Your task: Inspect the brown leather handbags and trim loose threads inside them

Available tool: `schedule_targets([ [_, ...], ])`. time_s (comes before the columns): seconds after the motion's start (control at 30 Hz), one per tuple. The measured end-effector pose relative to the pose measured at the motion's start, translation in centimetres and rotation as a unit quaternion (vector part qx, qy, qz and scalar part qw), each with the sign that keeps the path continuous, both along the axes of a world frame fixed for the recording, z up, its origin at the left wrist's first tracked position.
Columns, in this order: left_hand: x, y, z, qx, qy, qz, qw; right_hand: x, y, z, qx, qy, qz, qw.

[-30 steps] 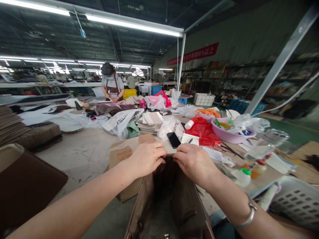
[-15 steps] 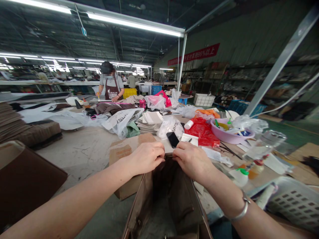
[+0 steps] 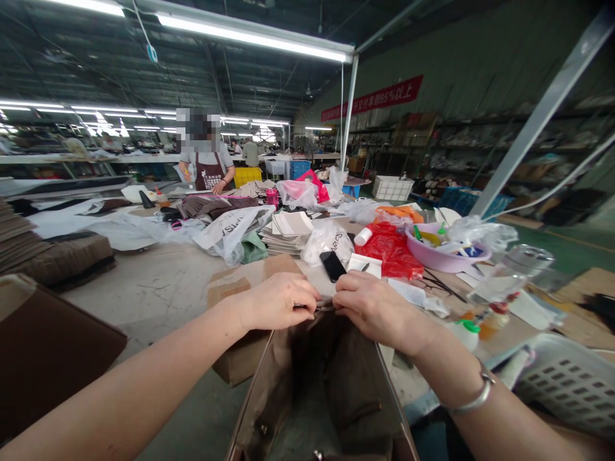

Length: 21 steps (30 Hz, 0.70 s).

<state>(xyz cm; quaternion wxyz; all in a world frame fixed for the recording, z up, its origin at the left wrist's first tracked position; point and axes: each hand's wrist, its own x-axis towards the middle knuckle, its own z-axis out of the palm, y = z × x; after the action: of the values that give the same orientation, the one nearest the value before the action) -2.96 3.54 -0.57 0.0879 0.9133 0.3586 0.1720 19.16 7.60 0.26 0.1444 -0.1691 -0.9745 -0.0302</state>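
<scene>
My left hand (image 3: 276, 301) and my right hand (image 3: 372, 306) are both closed and pinch the far top edge of an open brown bag (image 3: 317, 390) that stands between my forearms. The fingertips of the two hands nearly meet at the middle of that edge. The bag's dark inside faces me. A black phone (image 3: 332, 265) lies on the table just beyond my hands, beside a white card (image 3: 364, 264). A silver bangle (image 3: 473, 397) sits on my right wrist.
The worktable (image 3: 158, 288) carries a flat cardboard box (image 3: 240, 288), plastic bags (image 3: 230, 230), stacked grey sheets (image 3: 288, 230), a red bag (image 3: 391, 246), a pink basin (image 3: 444, 256) and glue bottles (image 3: 466, 333). A white basket (image 3: 562, 384) is at right. A person in an apron (image 3: 206, 169) works at the far end.
My hands have pressed a little closer together on the bag's edge. The view has shifted slightly. The person at the far end has moved a little to the left.
</scene>
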Motion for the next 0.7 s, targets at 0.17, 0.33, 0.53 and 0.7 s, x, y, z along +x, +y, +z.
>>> schedule_targets([
  [0.17,-0.1,0.1,0.4,-0.004,0.033,-0.022,0.999,-0.1,0.0,0.1,-0.003,-0.010,0.028,1.000],
  [0.33,-0.1,0.0,0.7,-0.001,0.036,-0.039,0.999,0.1,-0.1,0.1,-0.022,-0.012,0.038,0.999],
  [0.53,-0.1,-0.3,0.4,-0.003,0.006,0.014,1.000,0.5,-0.2,-0.5,-0.048,0.038,-0.014,0.998],
  [0.7,0.0,-0.5,-0.2,0.005,-0.019,0.069,0.997,0.6,-0.3,-0.9,-0.047,0.047,-0.069,0.995],
])
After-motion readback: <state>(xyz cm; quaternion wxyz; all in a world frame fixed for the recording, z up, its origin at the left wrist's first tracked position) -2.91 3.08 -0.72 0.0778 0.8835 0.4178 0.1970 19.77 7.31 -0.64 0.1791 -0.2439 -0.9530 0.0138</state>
